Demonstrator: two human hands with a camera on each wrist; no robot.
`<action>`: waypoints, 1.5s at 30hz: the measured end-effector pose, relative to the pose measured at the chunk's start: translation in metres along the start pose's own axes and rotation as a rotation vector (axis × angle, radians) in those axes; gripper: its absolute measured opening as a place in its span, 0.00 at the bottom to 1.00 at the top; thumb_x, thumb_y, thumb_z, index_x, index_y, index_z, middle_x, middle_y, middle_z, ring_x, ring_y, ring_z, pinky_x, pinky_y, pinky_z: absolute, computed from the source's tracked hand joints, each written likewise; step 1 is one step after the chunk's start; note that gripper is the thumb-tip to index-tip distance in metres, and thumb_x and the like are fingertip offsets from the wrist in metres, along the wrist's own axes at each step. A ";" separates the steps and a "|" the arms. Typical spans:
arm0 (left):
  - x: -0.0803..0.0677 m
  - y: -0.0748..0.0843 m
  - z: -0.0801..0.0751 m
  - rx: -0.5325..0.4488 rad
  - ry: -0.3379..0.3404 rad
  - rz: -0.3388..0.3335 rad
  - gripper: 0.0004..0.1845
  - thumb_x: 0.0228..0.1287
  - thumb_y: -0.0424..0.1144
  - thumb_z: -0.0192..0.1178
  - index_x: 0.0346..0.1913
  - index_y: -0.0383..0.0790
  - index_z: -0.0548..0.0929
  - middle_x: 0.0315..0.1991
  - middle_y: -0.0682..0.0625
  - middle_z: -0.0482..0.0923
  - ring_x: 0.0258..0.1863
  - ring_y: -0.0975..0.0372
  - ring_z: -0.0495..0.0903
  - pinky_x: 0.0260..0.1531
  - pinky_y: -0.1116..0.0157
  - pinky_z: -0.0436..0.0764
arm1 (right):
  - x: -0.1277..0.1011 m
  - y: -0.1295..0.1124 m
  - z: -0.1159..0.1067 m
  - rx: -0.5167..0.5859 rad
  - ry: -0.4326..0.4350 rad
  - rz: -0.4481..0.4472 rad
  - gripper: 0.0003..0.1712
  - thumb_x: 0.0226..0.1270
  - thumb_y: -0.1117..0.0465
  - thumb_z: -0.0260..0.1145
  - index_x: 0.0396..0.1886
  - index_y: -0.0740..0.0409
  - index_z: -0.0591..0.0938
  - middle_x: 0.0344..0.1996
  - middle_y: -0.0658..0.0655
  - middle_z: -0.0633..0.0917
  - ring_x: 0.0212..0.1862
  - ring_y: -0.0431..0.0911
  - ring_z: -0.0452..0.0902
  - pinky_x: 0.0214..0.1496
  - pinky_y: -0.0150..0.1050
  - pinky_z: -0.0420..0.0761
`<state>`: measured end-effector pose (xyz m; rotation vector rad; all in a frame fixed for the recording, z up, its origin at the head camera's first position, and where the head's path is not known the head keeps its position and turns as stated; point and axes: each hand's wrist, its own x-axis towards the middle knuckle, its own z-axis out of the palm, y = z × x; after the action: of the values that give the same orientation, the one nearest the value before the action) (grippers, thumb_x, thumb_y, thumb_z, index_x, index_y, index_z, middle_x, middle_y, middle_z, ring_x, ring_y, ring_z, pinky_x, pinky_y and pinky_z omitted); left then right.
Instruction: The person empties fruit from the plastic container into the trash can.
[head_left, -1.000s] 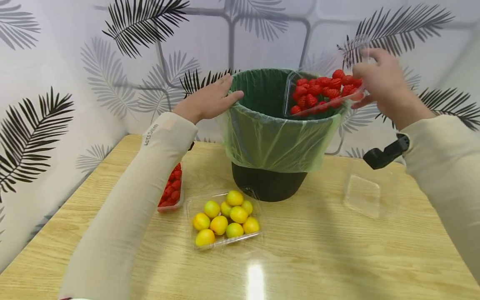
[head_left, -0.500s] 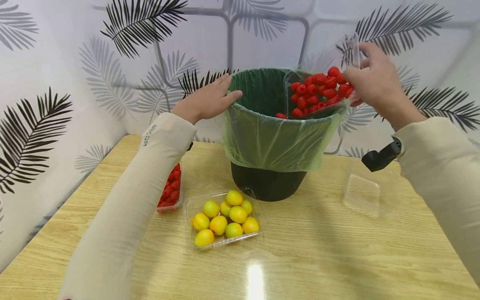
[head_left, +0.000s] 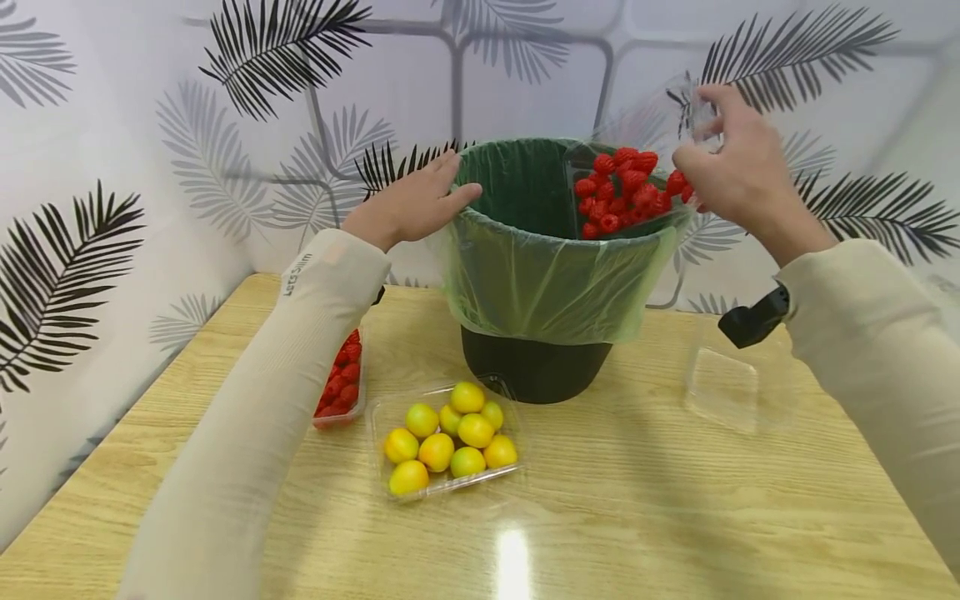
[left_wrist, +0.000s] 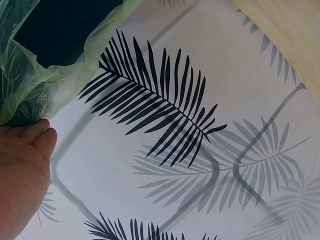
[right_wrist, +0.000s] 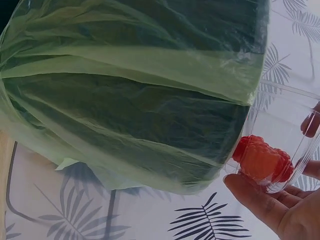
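My right hand [head_left: 738, 167] grips the end of a clear plastic punnet [right_wrist: 287, 112] and holds it tilted over the right rim of a black bin [head_left: 536, 367]. Red raspberries [head_left: 622, 192] lie in the punnet, most toward its lower end inside the bin mouth and a few near my fingers. A pale green bin liner [head_left: 562, 283] is folded over the rim. On the left rim rests my left hand [head_left: 412, 200], its fingers extended against the liner; the left wrist view shows the fingertips touching the bag. The bin's bottom is hidden.
In front of the bin sits a clear punnet [head_left: 446, 492] of yellow, plum-like fruit [head_left: 437, 451]. A second raspberry punnet [head_left: 340, 419] is partly behind my left sleeve. To the right lies a clear plastic container [head_left: 723, 387]. A patterned wall [head_left: 525, 67] stands behind the bin.
My right hand has moved left and tipped the punnet more steeply. Raspberries have shifted down it, and fewer show now; one was dropping into the bin half a second ago. My left hand stays put.
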<state>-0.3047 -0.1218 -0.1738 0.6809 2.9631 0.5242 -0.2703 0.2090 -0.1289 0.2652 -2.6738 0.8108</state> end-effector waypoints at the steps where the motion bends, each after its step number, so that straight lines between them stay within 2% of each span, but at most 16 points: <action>1: 0.000 0.000 0.000 0.003 0.000 0.000 0.40 0.74 0.61 0.28 0.75 0.39 0.30 0.76 0.48 0.24 0.76 0.58 0.28 0.75 0.58 0.36 | 0.000 0.000 0.001 -0.008 0.005 -0.011 0.41 0.63 0.58 0.47 0.77 0.44 0.49 0.68 0.62 0.67 0.21 0.45 0.74 0.27 0.41 0.70; 4: 0.000 0.001 0.000 0.004 -0.001 -0.002 0.41 0.74 0.61 0.28 0.75 0.39 0.30 0.76 0.48 0.24 0.76 0.58 0.28 0.75 0.58 0.36 | -0.001 0.001 0.002 -0.018 0.017 -0.032 0.41 0.63 0.58 0.46 0.77 0.45 0.49 0.68 0.63 0.67 0.32 0.51 0.75 0.31 0.43 0.68; 7: 0.001 0.001 -0.001 0.001 -0.001 0.001 0.41 0.74 0.61 0.29 0.75 0.39 0.30 0.76 0.48 0.24 0.76 0.58 0.28 0.75 0.58 0.36 | -0.002 0.000 0.003 -0.017 0.032 -0.052 0.40 0.63 0.59 0.46 0.77 0.47 0.49 0.67 0.65 0.67 0.45 0.57 0.72 0.34 0.45 0.65; 10: 0.000 0.001 -0.001 -0.005 0.000 0.000 0.40 0.74 0.61 0.29 0.75 0.39 0.29 0.76 0.48 0.24 0.76 0.59 0.28 0.75 0.58 0.36 | -0.001 0.000 0.004 -0.032 0.049 -0.094 0.41 0.61 0.61 0.47 0.76 0.50 0.51 0.65 0.67 0.68 0.47 0.59 0.71 0.36 0.46 0.65; 14: 0.000 0.001 0.000 -0.009 0.001 0.000 0.41 0.74 0.61 0.29 0.75 0.39 0.30 0.76 0.47 0.24 0.76 0.58 0.28 0.75 0.58 0.36 | 0.000 -0.001 0.006 -0.046 0.068 -0.153 0.42 0.58 0.62 0.48 0.75 0.53 0.54 0.63 0.69 0.69 0.50 0.63 0.71 0.46 0.55 0.68; 16: 0.000 0.000 0.000 -0.011 0.001 0.001 0.41 0.74 0.61 0.29 0.75 0.38 0.30 0.76 0.47 0.24 0.76 0.58 0.28 0.75 0.58 0.36 | 0.000 -0.002 0.007 -0.060 0.072 -0.169 0.42 0.57 0.62 0.48 0.75 0.54 0.54 0.63 0.70 0.69 0.55 0.64 0.69 0.51 0.60 0.67; 18: 0.000 0.000 0.000 -0.011 0.002 0.003 0.41 0.74 0.61 0.29 0.75 0.38 0.30 0.76 0.47 0.24 0.76 0.59 0.28 0.75 0.58 0.36 | -0.001 -0.002 0.008 -0.078 0.076 -0.184 0.41 0.57 0.62 0.48 0.75 0.54 0.55 0.63 0.71 0.68 0.58 0.65 0.66 0.53 0.61 0.65; 23: 0.001 0.000 0.000 -0.004 0.003 0.006 0.41 0.74 0.61 0.29 0.75 0.38 0.30 0.77 0.46 0.25 0.76 0.58 0.28 0.75 0.58 0.36 | -0.002 -0.002 0.008 -0.103 0.093 -0.214 0.41 0.57 0.62 0.49 0.74 0.55 0.55 0.61 0.72 0.67 0.57 0.66 0.65 0.50 0.60 0.64; 30: 0.001 -0.001 0.001 -0.009 0.005 0.005 0.41 0.74 0.62 0.28 0.75 0.39 0.30 0.77 0.47 0.25 0.76 0.59 0.28 0.75 0.58 0.37 | -0.002 -0.002 0.005 -0.072 0.102 -0.205 0.42 0.57 0.63 0.49 0.75 0.53 0.54 0.66 0.68 0.65 0.63 0.66 0.64 0.54 0.62 0.64; 35: 0.000 -0.002 0.001 -0.003 0.012 0.009 0.41 0.74 0.62 0.28 0.75 0.38 0.30 0.76 0.47 0.25 0.76 0.58 0.28 0.75 0.59 0.36 | -0.002 -0.006 0.006 -0.094 0.106 -0.219 0.42 0.57 0.63 0.50 0.75 0.53 0.55 0.63 0.69 0.66 0.63 0.65 0.65 0.54 0.63 0.65; 41: 0.000 -0.002 0.003 -0.005 0.012 0.008 0.41 0.74 0.61 0.29 0.75 0.38 0.30 0.77 0.47 0.25 0.76 0.59 0.28 0.75 0.59 0.36 | -0.002 -0.007 0.008 -0.133 0.102 -0.223 0.42 0.57 0.63 0.50 0.75 0.52 0.54 0.60 0.71 0.67 0.56 0.65 0.65 0.48 0.60 0.65; 45: 0.001 -0.001 0.002 0.000 0.011 0.012 0.41 0.74 0.62 0.28 0.75 0.38 0.30 0.77 0.47 0.25 0.76 0.58 0.28 0.75 0.59 0.36 | -0.002 -0.006 0.007 -0.138 0.113 -0.238 0.42 0.57 0.63 0.51 0.74 0.53 0.54 0.60 0.72 0.67 0.56 0.66 0.65 0.48 0.60 0.64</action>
<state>-0.3059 -0.1218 -0.1764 0.6987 2.9705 0.5308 -0.2682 0.2007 -0.1321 0.4768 -2.5164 0.5497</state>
